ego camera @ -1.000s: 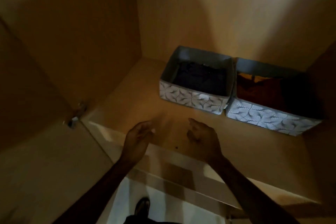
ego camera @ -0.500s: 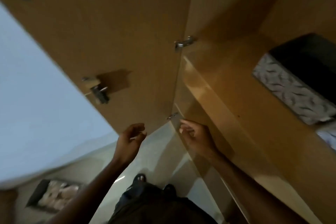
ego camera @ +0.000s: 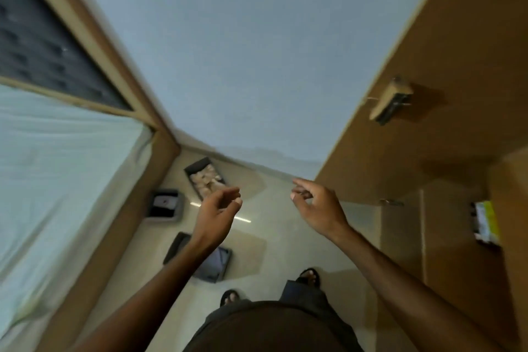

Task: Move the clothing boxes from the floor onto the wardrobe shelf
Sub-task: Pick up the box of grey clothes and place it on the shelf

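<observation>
Both bare forearms extended forward, apart. Left hand (ego camera: 218, 210): fingers loosely curled, thumb near the fingertips, grip empty. Right hand (ego camera: 315, 206): fingers half-curled, palm turned inward, grip empty.

No readable text, label or number shows anywhere.

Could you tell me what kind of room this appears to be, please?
Most likely a bedroom: a bed with a pale sheet stands on the left, an open wooden wardrobe door on the right, and fabric clothing boxes sit on the tiled floor between them.
</observation>
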Tool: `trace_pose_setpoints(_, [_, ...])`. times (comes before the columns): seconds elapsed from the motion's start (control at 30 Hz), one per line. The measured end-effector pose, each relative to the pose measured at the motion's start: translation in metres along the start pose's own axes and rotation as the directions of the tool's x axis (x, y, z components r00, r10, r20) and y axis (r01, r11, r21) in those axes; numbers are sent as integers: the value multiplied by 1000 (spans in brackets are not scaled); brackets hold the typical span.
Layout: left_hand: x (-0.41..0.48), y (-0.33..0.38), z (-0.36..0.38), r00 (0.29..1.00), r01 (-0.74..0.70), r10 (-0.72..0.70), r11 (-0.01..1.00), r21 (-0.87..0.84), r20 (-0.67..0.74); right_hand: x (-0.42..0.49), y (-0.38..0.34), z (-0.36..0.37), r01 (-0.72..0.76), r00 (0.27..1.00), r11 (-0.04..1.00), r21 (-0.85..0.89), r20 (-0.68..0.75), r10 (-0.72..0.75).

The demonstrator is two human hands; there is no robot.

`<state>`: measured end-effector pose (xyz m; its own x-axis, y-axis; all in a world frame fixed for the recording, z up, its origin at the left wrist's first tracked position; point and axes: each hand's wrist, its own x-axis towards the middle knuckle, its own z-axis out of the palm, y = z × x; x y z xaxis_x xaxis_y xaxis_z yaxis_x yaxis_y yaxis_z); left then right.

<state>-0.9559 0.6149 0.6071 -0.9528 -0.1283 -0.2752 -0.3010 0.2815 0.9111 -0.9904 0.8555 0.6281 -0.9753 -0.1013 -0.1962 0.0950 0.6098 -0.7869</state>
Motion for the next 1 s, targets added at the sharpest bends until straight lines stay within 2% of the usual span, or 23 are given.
trace_pose_setpoints(0.13, [-27, -42, -78, 989, 69, -68, 998, 4, -135, 11, -47, 75, 77, 988, 997, 3, 132, -77])
trace_pose_setpoints(0.27, [-46, -75, -133, 943, 159, -165, 986, -43, -290, 26, -82, 137, 154, 947, 988, -20, 287, -142])
trace_pose_setpoints(0.43, [-56, -114, -168, 839, 304, -337, 942, -145, -427, 60, -109, 206, 200, 859, 979, -40, 488, -155])
trace_pose_setpoints(0.53, [-49, -145, -170, 742, 390, -466, 885, -255, -482, 92, -108, 254, 223, 781, 971, -81, 612, -128])
trace_pose_setpoints(0.63, [-33, -185, -163, 652, 477, -574, 818, -320, -495, 122, -87, 305, 246, 712, 958, -149, 699, -74])
trace_pose_setpoints(0.7, [-20, -221, -157, 592, 537, -642, 765, -356, -486, 139, -63, 343, 314, 657, 926, -208, 752, -54])
trace_pose_setpoints(0.87, [8, -333, -132, 438, 659, -815, 578, -481, -379, 171, 23, 438, 446, 515, 831, -332, 855, 65])
trace_pose_setpoints(0.93, [20, -377, -121, 402, 684, -849, 528, -504, -344, 183, 58, 471, 470, 496, 798, -379, 860, 116])
trace_pose_setpoints(1.0, [35, -432, -105, 371, 701, -871, 489, -519, -320, 194, 101, 509, 457, 509, 783, -423, 846, 160])
